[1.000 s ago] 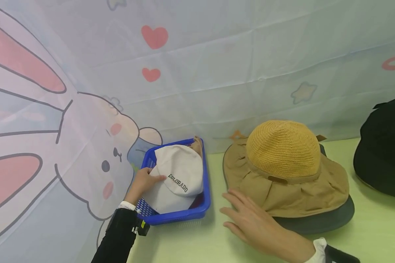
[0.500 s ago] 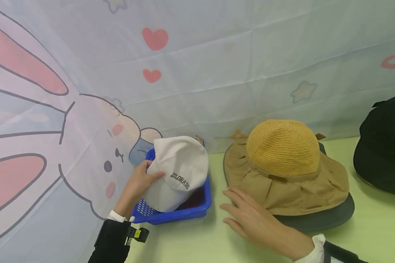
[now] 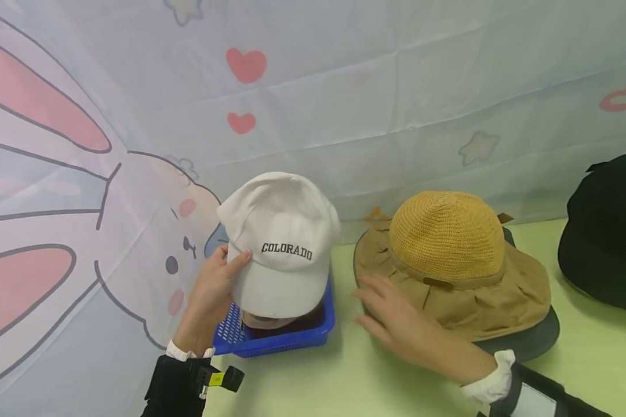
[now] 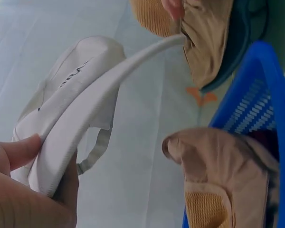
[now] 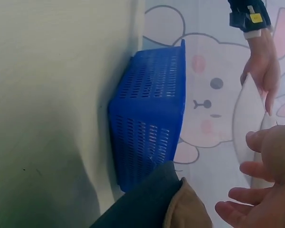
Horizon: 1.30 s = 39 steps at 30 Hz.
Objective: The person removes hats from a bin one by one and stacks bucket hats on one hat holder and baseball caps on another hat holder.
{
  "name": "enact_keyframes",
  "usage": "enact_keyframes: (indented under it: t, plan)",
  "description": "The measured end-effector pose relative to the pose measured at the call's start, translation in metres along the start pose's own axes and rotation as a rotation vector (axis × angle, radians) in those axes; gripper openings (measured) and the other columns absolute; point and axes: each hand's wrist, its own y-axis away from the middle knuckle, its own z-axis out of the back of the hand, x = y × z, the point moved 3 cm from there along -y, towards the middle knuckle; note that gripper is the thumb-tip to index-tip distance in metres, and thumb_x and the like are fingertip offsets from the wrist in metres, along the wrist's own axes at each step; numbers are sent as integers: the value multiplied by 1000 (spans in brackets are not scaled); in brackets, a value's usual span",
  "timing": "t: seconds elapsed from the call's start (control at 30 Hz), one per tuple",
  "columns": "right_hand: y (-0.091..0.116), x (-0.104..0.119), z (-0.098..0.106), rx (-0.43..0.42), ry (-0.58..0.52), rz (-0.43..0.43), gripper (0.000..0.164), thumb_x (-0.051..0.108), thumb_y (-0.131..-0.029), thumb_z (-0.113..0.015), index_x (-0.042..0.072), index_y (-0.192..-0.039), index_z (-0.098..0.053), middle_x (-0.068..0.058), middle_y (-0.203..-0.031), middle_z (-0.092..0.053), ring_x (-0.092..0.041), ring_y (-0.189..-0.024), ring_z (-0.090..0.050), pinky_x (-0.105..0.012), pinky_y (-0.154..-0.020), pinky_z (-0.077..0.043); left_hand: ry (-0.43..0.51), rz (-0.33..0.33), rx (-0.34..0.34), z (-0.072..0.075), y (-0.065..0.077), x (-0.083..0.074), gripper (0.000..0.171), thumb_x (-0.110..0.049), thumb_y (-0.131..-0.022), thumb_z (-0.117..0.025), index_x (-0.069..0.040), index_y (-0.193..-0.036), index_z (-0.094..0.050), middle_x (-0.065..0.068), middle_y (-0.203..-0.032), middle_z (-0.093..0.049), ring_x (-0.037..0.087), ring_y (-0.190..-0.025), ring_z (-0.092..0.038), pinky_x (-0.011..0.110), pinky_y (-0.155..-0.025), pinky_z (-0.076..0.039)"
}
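A white baseball cap [image 3: 284,231] with COLORADO lettering hangs above the blue basket [image 3: 287,346]. My left hand [image 3: 211,286] pinches it at the left side, where brim and crown meet, thumb on top. In the left wrist view the cap [image 4: 80,99] shows its brim edge-on and its back strap. My right hand [image 3: 407,333] has its fingers extended, over the left part of a tan-brimmed hat [image 3: 501,301] with a yellow knitted crown; contact is unclear. The right wrist view shows those fingers [image 5: 249,194] apart from the cap.
Inside the basket lies a tan hat [image 4: 223,161] with a ribbed patch, beside something dark red. Under the yellow-crowned hat a dark green brim [image 3: 527,341] sticks out. A black cap [image 3: 605,237] stands at the far right. A printed cloth wall [image 3: 344,145] rises behind the table.
My left hand has lifted the white cap up out of the basket and turned its front toward me, uncovering a tan hat below. My right hand has shifted slightly up.
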Motion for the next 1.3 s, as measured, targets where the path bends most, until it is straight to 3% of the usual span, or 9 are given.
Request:
enact_keyframes:
  t: [0.2,0.47,0.57,0.73,0.87,0.97,1.1,1.23,1.3]
  plan:
    - [-14,-4,11,-4,-272,-223,43,15,-105,-62,-2,-143,-50,-24,-143,-53,-40,-128,-56,-55,-102,-49,178,47,41,-9,6,5,22,-16,-108,-55,-3,-123,-45,1,-108,-62,14,-96,-65,30,-84,-54]
    - [-36,2,18,-45,-579,-416,59,24,-108,-56,2,-156,-30,-20,-152,-45,-38,-137,-48,-55,-110,-43,254,152,49,-20,15,16,29,-22,-110,-51,-3,-131,-46,3,-115,-60,17,-102,-63,33,-88,-53]
    - [-39,8,18,-49,-495,-342,78,34,-101,-69,5,-159,-27,-18,-159,-35,-39,-142,-42,-60,-110,-40,321,178,24,-25,18,19,32,-19,-110,-52,-1,-135,-46,4,-118,-60,16,-103,-64,31,-88,-53]
    - [-44,18,18,2,-204,-4,114,42,-72,-95,8,-160,-32,-21,-167,-23,-42,-153,-20,-69,-114,-27,453,215,-32,-34,19,15,34,-13,-107,-57,2,-137,-49,4,-109,-70,15,-93,-73,26,-80,-59]
    - [-50,23,16,-26,-38,154,94,30,-76,-93,10,-155,-45,-23,-161,-35,-48,-149,-28,-73,-106,-36,617,236,-49,-43,20,5,34,-4,-105,-57,1,-138,-49,6,-107,-71,16,-91,-75,25,-81,-59]
    - [-57,20,22,-128,17,140,61,4,-87,-81,10,-144,-60,-19,-153,-50,-48,-141,-42,-69,-103,-43,733,218,0,-54,19,-6,34,1,-105,-53,-1,-139,-47,9,-112,-69,17,-93,-75,25,-83,-58]
    - [-68,13,36,-230,-34,43,46,-8,-94,-67,11,-136,-68,-14,-144,-60,-38,-132,-56,-57,-105,-47,813,127,150,-66,16,-20,38,-18,-112,-44,-3,-147,-43,14,-130,-59,21,-109,-69,30,-95,-55]
    - [-79,8,46,-273,-107,-25,35,2,-102,-63,8,-136,-68,-15,-140,-62,-32,-130,-59,-51,-105,-49,739,66,188,-71,18,-24,57,-50,-112,-33,-1,-137,-48,18,-135,-56,29,-119,-64,38,-104,-51]
    - [-82,6,48,-285,-131,-43,35,4,-103,-62,7,-138,-66,-15,-141,-62,-30,-131,-58,-50,-105,-48,643,109,165,-76,22,-17,59,-55,-110,-32,-2,-127,-51,15,-125,-60,28,-110,-66,37,-99,-53]
